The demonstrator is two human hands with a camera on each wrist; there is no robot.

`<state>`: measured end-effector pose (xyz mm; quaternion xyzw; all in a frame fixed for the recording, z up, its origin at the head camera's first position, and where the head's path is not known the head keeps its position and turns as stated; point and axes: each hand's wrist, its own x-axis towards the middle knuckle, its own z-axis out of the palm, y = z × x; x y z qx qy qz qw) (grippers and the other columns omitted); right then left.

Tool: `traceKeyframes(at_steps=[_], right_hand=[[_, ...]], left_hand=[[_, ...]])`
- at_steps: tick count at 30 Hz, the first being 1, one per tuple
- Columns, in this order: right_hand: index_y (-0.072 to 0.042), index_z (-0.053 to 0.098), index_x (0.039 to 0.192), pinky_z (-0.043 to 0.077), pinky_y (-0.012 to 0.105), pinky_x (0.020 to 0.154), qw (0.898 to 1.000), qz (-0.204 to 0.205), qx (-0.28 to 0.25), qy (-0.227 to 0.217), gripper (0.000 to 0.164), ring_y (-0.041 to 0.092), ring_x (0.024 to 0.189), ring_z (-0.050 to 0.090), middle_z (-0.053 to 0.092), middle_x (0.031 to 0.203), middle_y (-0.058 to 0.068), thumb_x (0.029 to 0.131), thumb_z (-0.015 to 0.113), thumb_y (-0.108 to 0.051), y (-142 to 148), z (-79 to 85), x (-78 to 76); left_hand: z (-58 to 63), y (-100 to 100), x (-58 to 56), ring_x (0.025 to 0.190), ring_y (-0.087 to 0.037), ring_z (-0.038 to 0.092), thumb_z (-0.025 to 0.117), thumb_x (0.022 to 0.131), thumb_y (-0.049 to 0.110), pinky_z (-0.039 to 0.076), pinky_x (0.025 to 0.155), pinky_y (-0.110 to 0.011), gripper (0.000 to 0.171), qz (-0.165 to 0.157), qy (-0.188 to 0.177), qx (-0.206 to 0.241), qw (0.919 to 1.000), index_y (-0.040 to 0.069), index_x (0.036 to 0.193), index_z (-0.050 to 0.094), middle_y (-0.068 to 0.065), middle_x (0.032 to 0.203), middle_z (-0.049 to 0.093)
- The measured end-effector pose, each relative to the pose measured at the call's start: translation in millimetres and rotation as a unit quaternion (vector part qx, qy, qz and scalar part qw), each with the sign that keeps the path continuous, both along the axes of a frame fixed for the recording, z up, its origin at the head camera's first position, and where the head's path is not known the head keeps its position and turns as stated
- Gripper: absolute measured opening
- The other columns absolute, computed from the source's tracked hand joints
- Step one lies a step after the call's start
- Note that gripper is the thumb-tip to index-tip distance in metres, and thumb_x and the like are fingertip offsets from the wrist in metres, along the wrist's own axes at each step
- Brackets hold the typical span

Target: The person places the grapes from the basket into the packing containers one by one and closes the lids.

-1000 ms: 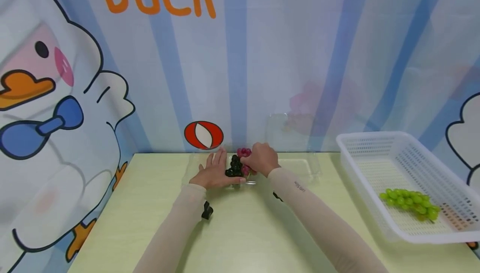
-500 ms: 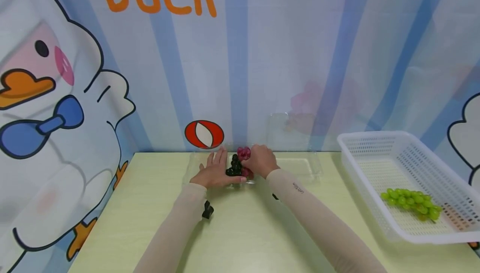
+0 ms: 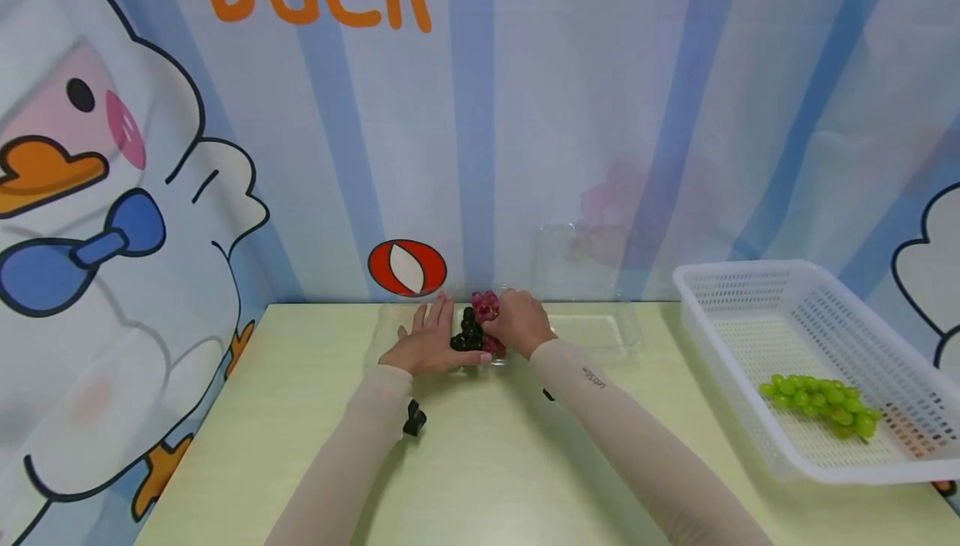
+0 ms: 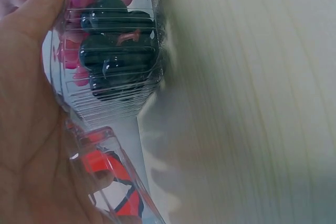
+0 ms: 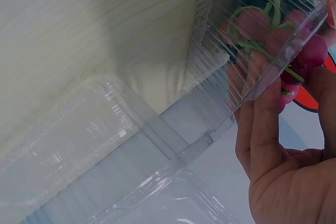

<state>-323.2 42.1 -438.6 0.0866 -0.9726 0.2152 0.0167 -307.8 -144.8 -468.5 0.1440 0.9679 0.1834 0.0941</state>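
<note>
We count two bare hands, a left hand (image 3: 427,344) and a right hand (image 3: 525,325), both at the centre of the frame. We count three bunches of grapes: one pinkish-red grape cluster (image 3: 485,306), one glossy black grape cluster (image 3: 467,336) and one pale green grape cluster (image 3: 821,404).

The red and black clusters sit side by side between the hands, in a ribbed clear plastic container (image 4: 110,109). The red grapes are round and shiny on thin green stems; the black ones look plump and very dark, with a reddish-brown stem showing.

We see the left hand braced along the container with its fingers straight and its thumb extended near the front edge. The right hand grips the red cluster between thumb and fingers, some of them seen through the plastic.

Just right of centre we find a second clear plastic container (image 3: 592,333), with a transparent panel (image 3: 570,262) upright behind it. At the right, one white perforated plastic basket (image 3: 870,473) holds the green cluster. The containers and basket rest on a pale yellow table (image 3: 480,463).
</note>
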Motion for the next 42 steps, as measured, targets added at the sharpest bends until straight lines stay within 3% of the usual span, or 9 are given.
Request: traceKeyframes(at_steps=[5,13,23,27,30,35,42], right_hand=[[-0.005,0.062,0.082,0.044,0.028,0.053,1.000,-0.004,-0.006,0.000,0.028,0.015,0.059,0.054,0.062,0.070,0.004,0.087,0.080,-0.026,-1.0,-0.4,0.6],[-0.007,0.061,0.073,0.043,0.028,0.052,1.000,0.002,0.001,0.012,0.029,0.014,0.057,0.051,0.060,0.067,0.004,0.086,0.080,-0.024,-2.3,-1.6,-0.2],[-0.006,0.064,0.072,0.046,0.032,0.051,0.999,-0.012,0.027,0.038,0.029,0.018,0.058,0.056,0.063,0.066,0.005,0.087,0.081,-0.024,-6.1,-4.8,2.4],[0.000,0.066,0.091,0.056,0.038,0.059,0.998,-0.016,0.032,0.050,0.031,0.027,0.071,0.069,0.069,0.078,0.013,0.087,0.082,-0.026,-7.9,-5.8,3.3],[0.000,0.064,0.099,0.058,0.041,0.064,0.998,-0.012,0.043,0.054,0.034,0.029,0.076,0.071,0.069,0.084,0.014,0.088,0.081,-0.027,-8.5,-6.2,3.0],[-0.001,0.069,0.084,0.057,0.038,0.063,0.997,0.001,0.065,0.049,0.027,0.022,0.069,0.066,0.069,0.079,0.010,0.091,0.078,-0.026,-8.3,-4.1,3.4],[-0.002,0.069,0.079,0.058,0.041,0.063,0.996,0.012,0.063,0.055,0.022,0.025,0.070,0.068,0.071,0.081,0.013,0.092,0.077,-0.018,-9.1,-7.4,2.5]], left_hand=[[-1.5,-0.5,-0.9,0.156,-0.044,0.001,0.057,0.076,0.087,0.013,0.111,-0.080,0.131,0.001,0.001,-0.001,1.0000,0.008,0.164,0.000,-0.009,0.172,-0.005],[-6.4,-0.9,-6.0,0.156,-0.042,-0.001,0.055,0.074,0.091,0.011,0.113,-0.078,0.133,0.002,-0.007,-0.008,0.9999,0.010,0.164,-0.002,-0.006,0.172,-0.008],[-2.3,0.3,-2.3,0.156,-0.042,-0.002,0.056,0.077,0.088,0.010,0.113,-0.078,0.130,0.001,-0.011,-0.003,0.9999,0.010,0.164,-0.002,-0.006,0.172,-0.009],[-2.7,0.3,-2.8,0.156,-0.043,-0.001,0.055,0.076,0.089,0.010,0.113,-0.078,0.131,0.003,-0.012,-0.006,0.9999,0.010,0.164,-0.002,-0.006,0.172,-0.009],[-3.3,0.2,-3.7,0.156,-0.043,-0.001,0.055,0.076,0.089,0.010,0.113,-0.078,0.131,0.005,-0.008,-0.009,0.9999,0.010,0.164,-0.002,-0.006,0.172,-0.008],[-3.0,0.6,-5.0,0.156,-0.042,-0.001,0.055,0.075,0.089,0.011,0.114,-0.076,0.132,0.006,-0.010,-0.012,0.9999,0.011,0.164,-0.002,-0.006,0.172,-0.008],[-3.0,0.4,-4.3,0.156,-0.042,-0.002,0.054,0.075,0.090,0.010,0.114,-0.076,0.132,0.006,-0.013,-0.012,0.9998,0.011,0.164,-0.003,-0.005,0.172,-0.010]])
